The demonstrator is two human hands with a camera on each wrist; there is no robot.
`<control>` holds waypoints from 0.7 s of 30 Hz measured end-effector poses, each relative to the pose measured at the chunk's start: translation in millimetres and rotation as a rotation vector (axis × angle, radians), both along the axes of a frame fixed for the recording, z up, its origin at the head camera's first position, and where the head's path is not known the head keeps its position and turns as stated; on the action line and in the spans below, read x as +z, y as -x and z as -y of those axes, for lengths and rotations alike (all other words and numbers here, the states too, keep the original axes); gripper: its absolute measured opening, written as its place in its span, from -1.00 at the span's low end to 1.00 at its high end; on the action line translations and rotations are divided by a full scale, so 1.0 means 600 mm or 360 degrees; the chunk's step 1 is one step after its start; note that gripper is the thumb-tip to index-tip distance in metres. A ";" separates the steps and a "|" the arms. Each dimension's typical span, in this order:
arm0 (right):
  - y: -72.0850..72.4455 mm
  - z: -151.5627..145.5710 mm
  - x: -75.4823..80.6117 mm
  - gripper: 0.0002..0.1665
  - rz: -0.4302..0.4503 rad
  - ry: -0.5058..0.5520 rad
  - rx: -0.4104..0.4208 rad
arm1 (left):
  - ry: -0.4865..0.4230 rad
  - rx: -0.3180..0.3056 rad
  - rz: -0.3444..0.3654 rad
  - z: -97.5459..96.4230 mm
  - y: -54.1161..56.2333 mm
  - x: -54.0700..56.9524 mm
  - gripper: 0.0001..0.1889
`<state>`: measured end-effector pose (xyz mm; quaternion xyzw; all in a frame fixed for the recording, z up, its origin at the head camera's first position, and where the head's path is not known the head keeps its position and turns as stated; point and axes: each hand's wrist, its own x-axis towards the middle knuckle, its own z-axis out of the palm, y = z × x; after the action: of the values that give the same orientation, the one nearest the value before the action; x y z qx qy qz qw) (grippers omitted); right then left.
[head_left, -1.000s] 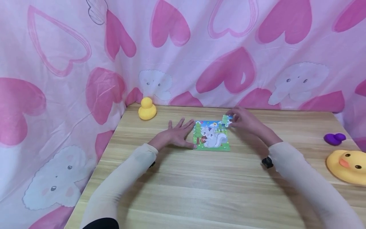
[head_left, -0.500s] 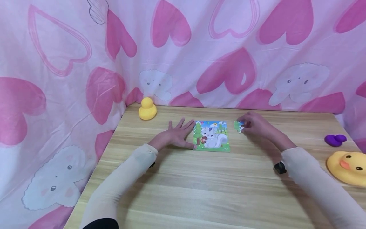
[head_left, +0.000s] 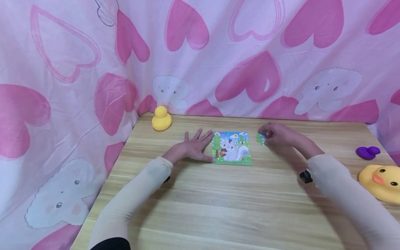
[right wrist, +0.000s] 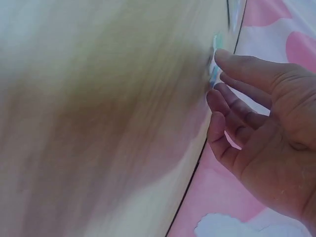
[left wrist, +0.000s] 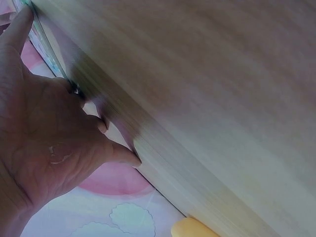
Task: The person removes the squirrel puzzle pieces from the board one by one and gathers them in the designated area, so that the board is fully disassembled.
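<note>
A square jigsaw puzzle point(head_left: 232, 148) with a squirrel picture lies flat on the wooden table point(head_left: 200, 208). My left hand point(head_left: 196, 146) is spread beside it, thumb and fingertips touching its left edge; in the left wrist view the thumb point(left wrist: 17, 32) reaches the puzzle's edge. To the right of the puzzle, my right hand point(head_left: 279, 135) pinches a green and blue puzzle piece point(head_left: 260, 139) between thumb and fingers. From the right wrist the piece point(right wrist: 215, 61) is seen nearly edge-on, partly hidden by the fingers. It is apart from the puzzle.
A small yellow rubber duck point(head_left: 161, 119) stands at the back left. On the right are a purple duck point(head_left: 368, 152) and a big yellow duck point(head_left: 381, 183), cut off by the frame. A pink heart-patterned curtain point(head_left: 200, 66) hangs behind the table.
My right hand has carried the piece from over the puzzle's upper right corner out to the right. In the last half second the piece has turned slightly. My left hand has stayed put.
</note>
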<state>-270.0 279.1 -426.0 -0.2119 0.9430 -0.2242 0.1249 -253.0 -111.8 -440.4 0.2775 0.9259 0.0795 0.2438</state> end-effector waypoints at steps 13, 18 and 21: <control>0.004 0.117 -0.008 -0.42 -0.0092 0.0138 0.0044 | 0.0035 -0.0003 -0.0015 -0.004 -0.004 0.006 0.24; 0.007 0.158 -0.016 -0.40 -0.0100 0.0134 0.0103 | 0.0028 -0.0003 -0.0015 -0.003 -0.005 0.008 0.24; 0.006 0.174 -0.018 -0.37 -0.0080 0.0099 0.0112 | 0.0027 -0.0002 -0.0015 -0.003 -0.003 0.006 0.24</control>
<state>-273.8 174.7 -436.8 -0.2541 0.9304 -0.2436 0.1024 -250.9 -110.2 -436.6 0.2763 0.9275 0.0703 0.2419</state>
